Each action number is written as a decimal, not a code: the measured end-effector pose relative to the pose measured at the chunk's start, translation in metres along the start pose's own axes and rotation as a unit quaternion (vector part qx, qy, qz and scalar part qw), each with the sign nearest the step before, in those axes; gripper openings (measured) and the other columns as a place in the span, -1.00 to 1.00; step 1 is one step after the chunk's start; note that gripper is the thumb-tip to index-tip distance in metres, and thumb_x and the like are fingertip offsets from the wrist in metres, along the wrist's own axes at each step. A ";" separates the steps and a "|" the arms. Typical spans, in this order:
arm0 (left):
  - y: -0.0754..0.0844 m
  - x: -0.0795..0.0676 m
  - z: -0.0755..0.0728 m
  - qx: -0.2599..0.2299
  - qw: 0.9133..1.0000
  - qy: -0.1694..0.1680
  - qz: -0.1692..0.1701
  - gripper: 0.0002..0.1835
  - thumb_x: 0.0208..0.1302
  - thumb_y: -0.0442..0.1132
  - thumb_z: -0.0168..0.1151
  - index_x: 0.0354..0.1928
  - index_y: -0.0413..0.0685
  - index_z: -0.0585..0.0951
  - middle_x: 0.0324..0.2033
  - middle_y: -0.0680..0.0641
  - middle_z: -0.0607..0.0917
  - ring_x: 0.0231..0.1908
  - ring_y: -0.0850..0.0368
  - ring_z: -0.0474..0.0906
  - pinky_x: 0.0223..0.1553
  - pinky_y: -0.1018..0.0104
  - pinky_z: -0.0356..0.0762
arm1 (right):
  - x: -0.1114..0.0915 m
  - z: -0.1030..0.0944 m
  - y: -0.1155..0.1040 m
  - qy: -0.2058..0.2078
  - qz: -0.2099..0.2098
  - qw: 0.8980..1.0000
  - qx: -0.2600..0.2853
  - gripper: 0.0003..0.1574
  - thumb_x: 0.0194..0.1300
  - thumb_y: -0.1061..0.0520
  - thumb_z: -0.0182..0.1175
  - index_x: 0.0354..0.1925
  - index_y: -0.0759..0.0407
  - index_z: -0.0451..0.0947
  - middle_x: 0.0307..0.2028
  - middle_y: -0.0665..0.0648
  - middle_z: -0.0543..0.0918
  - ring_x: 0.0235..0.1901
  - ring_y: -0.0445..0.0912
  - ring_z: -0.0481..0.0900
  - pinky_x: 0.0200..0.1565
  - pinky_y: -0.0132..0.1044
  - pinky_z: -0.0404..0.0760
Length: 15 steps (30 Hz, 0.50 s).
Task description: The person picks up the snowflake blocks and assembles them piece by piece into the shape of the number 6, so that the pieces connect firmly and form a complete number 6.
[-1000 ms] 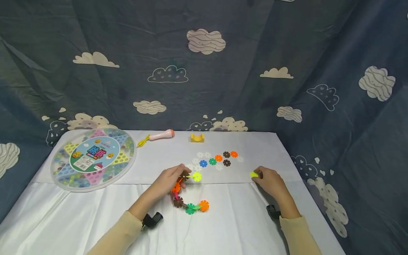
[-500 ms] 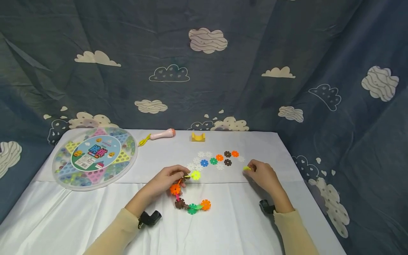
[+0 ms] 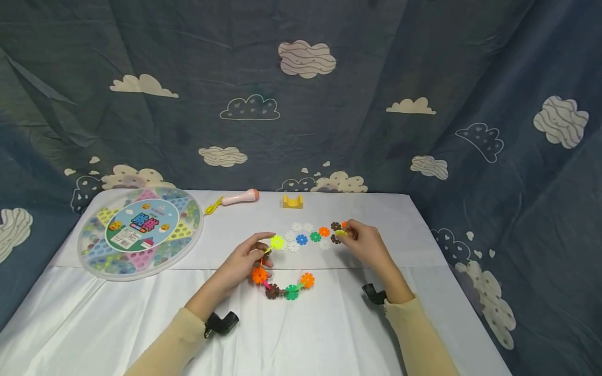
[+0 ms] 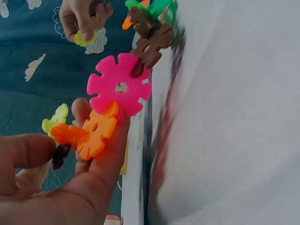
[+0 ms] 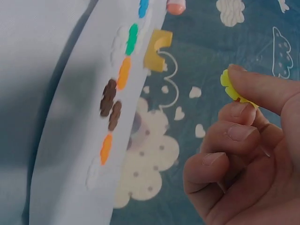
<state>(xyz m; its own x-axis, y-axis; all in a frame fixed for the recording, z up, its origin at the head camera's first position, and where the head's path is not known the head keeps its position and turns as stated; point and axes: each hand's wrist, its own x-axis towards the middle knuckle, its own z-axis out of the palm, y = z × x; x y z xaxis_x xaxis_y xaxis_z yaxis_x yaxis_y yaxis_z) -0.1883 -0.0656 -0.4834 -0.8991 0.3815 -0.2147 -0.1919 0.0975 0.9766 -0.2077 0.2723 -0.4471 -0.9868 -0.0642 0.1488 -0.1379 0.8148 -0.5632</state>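
My left hand grips a chain of slotted, flower-shaped plastic discs near its upper end. From there a curve hangs down: orange discs, a pink disc, brown discs, a green disc and an orange disc at the free end. A bright yellow disc tops the chain beyond my left fingertips. Between thumb and fingers, my right hand pinches a separate yellow disc, held apart from the chain. Some of the loose discs on the table are partly hidden behind my right fingertips in the head view.
Loose white, blue, green, orange and brown discs, among them a blue disc, lie beyond my hands. Farther back are a yellow block and a pink handle with yellow cord. A round game board lies left.
My right hand has moved left with its yellow disc, over the loose discs. My left hand has raised the chain slightly, and its free end has swung up.
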 end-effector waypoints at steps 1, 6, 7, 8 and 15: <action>0.000 0.000 0.001 -0.006 1.000 0.003 -0.004 -0.47 0.65 -0.32 -0.16 0.51 0.27 0.43 0.22 -0.27 0.49 -0.12 0.06 0.73 -0.03 0.28 0.68 | 0.001 0.002 -0.003 0.002 -0.002 1.000 0.003 -0.78 0.36 0.12 0.46 -0.22 0.20 0.62 -0.48 0.06 0.53 -0.44 -0.08 0.41 -0.37 -0.31 0.38; 0.000 0.000 0.003 -0.022 0.999 0.020 -0.017 -0.52 0.69 -0.22 -0.20 0.50 0.22 0.43 0.17 -0.28 0.50 -0.18 0.05 0.66 -0.09 0.30 0.66 | 0.003 0.009 -0.016 -0.013 -0.013 1.000 0.025 -0.84 0.44 0.10 0.38 -0.11 0.17 0.72 -0.39 0.08 0.65 -0.41 -0.08 0.44 -0.40 -0.32 0.41; 0.000 0.001 0.004 -0.023 0.999 0.025 -0.017 -0.53 0.69 -0.20 -0.19 0.50 0.20 0.44 0.14 -0.27 0.51 -0.21 0.05 0.63 -0.12 0.32 0.64 | 0.003 0.010 -0.020 -0.016 -0.020 0.999 0.031 -0.84 0.45 0.10 0.36 -0.09 0.16 0.73 -0.37 0.07 0.68 -0.40 -0.08 0.45 -0.39 -0.33 0.43; -0.001 0.001 0.005 -0.020 0.999 0.027 -0.012 -0.54 0.70 -0.18 -0.18 0.50 0.18 0.42 0.09 -0.26 0.53 -0.24 0.06 0.60 -0.14 0.35 0.60 | 0.003 0.013 -0.023 -0.020 -0.029 0.999 0.037 -0.84 0.46 0.10 0.35 -0.09 0.16 0.74 -0.36 0.07 0.69 -0.40 -0.08 0.46 -0.38 -0.33 0.44; -0.009 0.003 0.012 0.045 0.997 0.025 0.060 -0.43 0.63 -0.14 0.14 0.57 0.42 0.33 0.01 -0.17 0.53 -0.14 -0.01 0.50 -0.08 0.25 0.59 | 0.002 0.036 -0.044 -0.037 -0.102 0.991 0.072 -0.94 0.40 0.15 0.42 -0.22 0.12 0.73 -0.37 0.03 0.76 -0.41 -0.17 0.50 -0.34 -0.38 0.49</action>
<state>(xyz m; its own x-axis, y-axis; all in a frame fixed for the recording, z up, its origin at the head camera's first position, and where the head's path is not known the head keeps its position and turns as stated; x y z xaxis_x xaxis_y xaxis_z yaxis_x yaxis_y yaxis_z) -0.1845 -0.0541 -0.4934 -0.9322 0.3500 -0.0927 -0.0472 0.1363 0.9895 -0.2062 0.2156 -0.4508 -0.9396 -0.2661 0.2154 -0.3417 0.6896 -0.6386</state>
